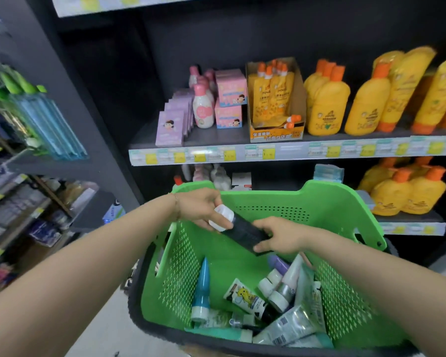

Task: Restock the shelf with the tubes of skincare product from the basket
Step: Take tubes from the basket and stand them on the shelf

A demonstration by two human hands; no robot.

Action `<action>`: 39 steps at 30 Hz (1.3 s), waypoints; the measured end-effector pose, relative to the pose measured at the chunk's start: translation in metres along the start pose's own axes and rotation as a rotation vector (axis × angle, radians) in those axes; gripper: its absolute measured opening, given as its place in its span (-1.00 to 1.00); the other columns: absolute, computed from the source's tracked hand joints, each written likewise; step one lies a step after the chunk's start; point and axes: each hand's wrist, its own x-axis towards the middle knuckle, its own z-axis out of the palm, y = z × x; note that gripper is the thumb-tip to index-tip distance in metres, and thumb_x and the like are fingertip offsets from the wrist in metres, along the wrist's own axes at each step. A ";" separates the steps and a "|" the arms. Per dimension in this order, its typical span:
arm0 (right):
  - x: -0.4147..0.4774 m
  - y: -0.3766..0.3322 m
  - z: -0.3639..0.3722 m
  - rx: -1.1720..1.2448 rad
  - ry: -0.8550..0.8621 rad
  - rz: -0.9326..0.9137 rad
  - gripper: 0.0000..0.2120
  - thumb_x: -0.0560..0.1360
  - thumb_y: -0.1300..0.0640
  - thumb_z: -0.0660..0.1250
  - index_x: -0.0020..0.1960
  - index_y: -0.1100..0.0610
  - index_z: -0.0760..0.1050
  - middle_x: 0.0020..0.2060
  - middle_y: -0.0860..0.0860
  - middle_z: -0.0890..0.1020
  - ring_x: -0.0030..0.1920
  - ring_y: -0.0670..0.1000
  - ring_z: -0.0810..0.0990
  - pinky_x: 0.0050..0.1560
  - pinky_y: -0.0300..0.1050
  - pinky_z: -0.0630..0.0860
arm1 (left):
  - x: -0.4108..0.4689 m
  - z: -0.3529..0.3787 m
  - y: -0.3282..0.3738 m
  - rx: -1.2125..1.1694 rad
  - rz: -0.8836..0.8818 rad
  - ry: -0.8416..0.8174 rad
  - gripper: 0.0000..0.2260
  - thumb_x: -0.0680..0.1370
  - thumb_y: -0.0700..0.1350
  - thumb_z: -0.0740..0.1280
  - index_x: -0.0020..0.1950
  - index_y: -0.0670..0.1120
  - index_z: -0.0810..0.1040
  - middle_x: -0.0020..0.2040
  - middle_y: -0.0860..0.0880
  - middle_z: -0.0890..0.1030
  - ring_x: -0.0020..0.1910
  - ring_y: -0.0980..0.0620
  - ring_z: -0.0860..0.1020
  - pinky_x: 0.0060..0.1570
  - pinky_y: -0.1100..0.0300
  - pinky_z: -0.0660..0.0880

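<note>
A black tube with a white cap [242,231] is held over the green basket [345,202] by both hands. My left hand [201,207] grips the white cap end. My right hand [278,238] pinches the flat black end. In the bottom of the basket lie several more tubes: a blue one [202,287], a white one with a yellow cartoon [245,297], a purple-capped one [278,265] and silver ones [291,325]. The shelf [216,136] in front carries pink and lilac boxes on its left part.
Yellow bottles with orange caps [327,106] and a cardboard display of yellow pouches [273,99] fill the shelf's right side. A lower shelf [410,222] holds more yellow bottles. A rack with green-capped items [36,119] stands at left.
</note>
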 end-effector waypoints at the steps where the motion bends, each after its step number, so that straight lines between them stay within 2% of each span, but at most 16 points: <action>1: -0.002 -0.004 -0.007 -0.020 -0.001 -0.014 -0.80 0.49 0.16 0.40 0.10 0.05 0.52 0.01 -0.02 0.66 0.02 -0.01 0.62 0.11 -0.10 0.51 | -0.004 -0.004 0.002 -0.027 0.005 -0.006 -0.77 0.41 -0.20 0.48 -0.12 -0.13 0.42 -0.10 -0.09 0.64 -0.14 0.04 0.65 0.04 0.08 0.60; 3: -0.008 -0.013 -0.024 -0.104 0.015 -0.039 -0.85 0.50 0.14 0.38 0.05 -0.01 0.49 -0.04 -0.04 0.64 -0.03 -0.02 0.61 0.03 -0.13 0.51 | -0.009 -0.010 0.007 -0.116 0.034 -0.012 -0.77 0.41 -0.18 0.46 -0.11 -0.13 0.41 -0.12 -0.09 0.65 -0.16 0.01 0.66 -0.03 0.13 0.61; 5: -0.015 -0.026 -0.044 -0.265 0.063 -0.076 -0.87 0.51 0.10 0.37 -0.02 -0.06 0.45 -0.13 -0.07 0.60 -0.09 -0.02 0.58 -0.07 -0.15 0.47 | -0.011 -0.016 0.011 -0.227 0.058 -0.019 -0.73 0.40 -0.03 0.43 -0.08 -0.11 0.41 -0.13 -0.08 0.67 -0.17 -0.04 0.66 -0.10 0.14 0.59; 8: -0.027 -0.050 -0.075 -0.534 0.115 -0.118 -0.91 0.51 0.07 0.34 -0.01 0.00 0.46 -0.16 -0.03 0.57 -0.12 0.03 0.54 -0.10 -0.10 0.47 | -0.012 -0.023 0.018 -0.327 0.074 -0.029 -0.69 0.43 0.09 0.36 -0.02 -0.10 0.43 -0.11 -0.06 0.61 -0.19 -0.02 0.60 -0.08 0.11 0.48; 12: -0.047 -0.093 -0.113 -0.841 0.185 -0.168 -0.80 0.52 0.12 0.27 0.13 -0.01 0.47 -0.07 -0.02 0.59 -0.08 0.05 0.52 -0.12 -0.09 0.43 | -0.016 -0.026 0.036 -0.381 0.140 -0.008 -0.90 0.54 -0.06 0.30 -0.03 -0.08 0.47 -0.23 0.02 0.54 -0.29 0.10 0.49 -0.30 0.25 0.40; 14: -0.055 -0.111 -0.130 -1.024 0.240 -0.185 -0.74 0.53 0.09 0.24 0.20 -0.09 0.44 0.01 -0.02 0.59 -0.04 0.07 0.53 -0.13 -0.08 0.43 | -0.020 -0.029 0.048 -0.407 0.185 -0.002 -0.90 0.55 -0.09 0.31 0.01 -0.09 0.49 -0.19 0.00 0.54 -0.29 0.09 0.48 -0.31 0.23 0.36; 16: -0.063 -0.124 -0.144 -1.192 0.333 -0.223 -0.69 0.55 0.08 0.20 0.27 -0.14 0.39 0.06 -0.04 0.56 0.03 0.07 0.55 -0.09 -0.07 0.42 | -0.024 -0.033 0.061 -0.449 0.223 0.020 -0.79 0.50 -0.07 0.34 0.09 -0.09 0.48 -0.14 -0.03 0.55 -0.26 0.07 0.49 -0.33 0.23 0.38; 19: -0.072 -0.139 -0.162 -1.365 0.473 -0.269 -0.63 0.57 0.08 0.17 0.34 -0.20 0.33 0.14 -0.08 0.52 0.15 0.03 0.52 0.04 -0.05 0.37 | -0.031 -0.036 0.078 -0.487 0.289 0.092 -0.86 0.57 -0.18 0.28 0.12 -0.06 0.48 -0.09 -0.05 0.58 -0.18 0.04 0.54 -0.22 0.22 0.48; 21: -0.078 -0.145 -0.173 -1.383 0.580 -0.306 -0.61 0.55 0.08 0.21 0.35 -0.19 0.36 0.20 -0.09 0.51 0.21 0.02 0.49 0.09 -0.04 0.38 | -0.037 -0.039 0.089 -0.510 0.346 0.144 -0.81 0.56 -0.23 0.27 0.17 -0.09 0.47 -0.05 -0.04 0.60 -0.10 0.04 0.57 -0.09 0.17 0.51; 24: -0.089 -0.152 -0.183 -1.395 0.749 -0.443 -0.59 0.41 0.16 0.42 0.23 -0.08 0.53 0.10 0.00 0.60 0.13 0.10 0.57 -0.04 -0.03 0.45 | -0.046 -0.045 0.104 -0.515 0.415 0.155 -0.80 0.54 -0.28 0.29 0.15 -0.11 0.51 -0.03 -0.02 0.62 -0.06 0.05 0.59 0.05 0.08 0.52; 26: -0.096 -0.155 -0.191 -1.411 0.818 -0.503 -0.57 0.29 0.23 0.51 0.14 -0.01 0.60 0.04 0.06 0.63 0.07 0.15 0.61 -0.12 -0.02 0.49 | -0.053 -0.049 0.116 -0.513 0.445 0.132 -0.81 0.53 -0.29 0.29 0.10 -0.12 0.55 -0.07 -0.02 0.64 -0.11 0.05 0.60 0.03 0.09 0.54; 28: -0.104 -0.163 -0.197 -1.432 0.856 -0.544 -0.54 0.26 0.25 0.54 0.13 0.03 0.61 0.07 0.11 0.63 0.09 0.18 0.61 -0.14 0.00 0.51 | -0.059 -0.050 0.127 -0.547 0.473 0.139 -0.82 0.52 -0.32 0.30 0.08 -0.14 0.54 -0.12 -0.03 0.65 -0.16 0.05 0.62 -0.04 0.11 0.57; 30: -0.112 -0.171 -0.203 -1.449 0.890 -0.566 -0.48 0.22 0.27 0.56 0.16 0.07 0.59 0.14 0.15 0.61 0.13 0.20 0.60 -0.14 0.02 0.54 | -0.064 -0.052 0.137 -0.559 0.504 0.193 -0.82 0.49 -0.33 0.33 0.05 -0.14 0.53 -0.10 -0.05 0.64 -0.13 0.01 0.61 0.00 0.06 0.54; 33: -0.122 -0.182 -0.212 -1.393 0.989 -0.521 -0.32 0.24 0.32 0.52 0.33 0.13 0.47 0.29 0.20 0.51 0.25 0.23 0.52 0.01 0.13 0.54 | -0.070 -0.058 0.151 -0.487 0.545 0.320 -0.82 0.47 -0.26 0.40 0.03 -0.09 0.53 -0.01 -0.05 0.63 -0.07 0.01 0.59 -0.01 0.05 0.50; 36: -0.134 -0.189 -0.221 -1.139 1.100 -0.471 -0.27 0.41 0.28 0.38 0.51 0.06 0.19 0.47 0.11 0.29 0.40 0.17 0.33 0.21 0.12 0.44 | -0.074 -0.069 0.165 -0.504 0.572 0.440 -0.77 0.45 -0.22 0.44 0.05 -0.08 0.49 0.09 -0.13 0.60 -0.06 -0.02 0.58 -0.06 0.06 0.51; 39: -0.140 -0.191 -0.230 -0.854 1.166 -0.373 -0.32 0.52 0.14 0.28 0.55 0.01 0.03 0.48 0.00 0.24 0.34 0.10 0.39 0.11 0.05 0.51 | -0.079 -0.081 0.183 -0.538 0.613 0.524 -0.75 0.44 -0.23 0.45 0.05 -0.09 0.46 0.08 -0.16 0.60 -0.12 -0.01 0.58 -0.22 0.15 0.50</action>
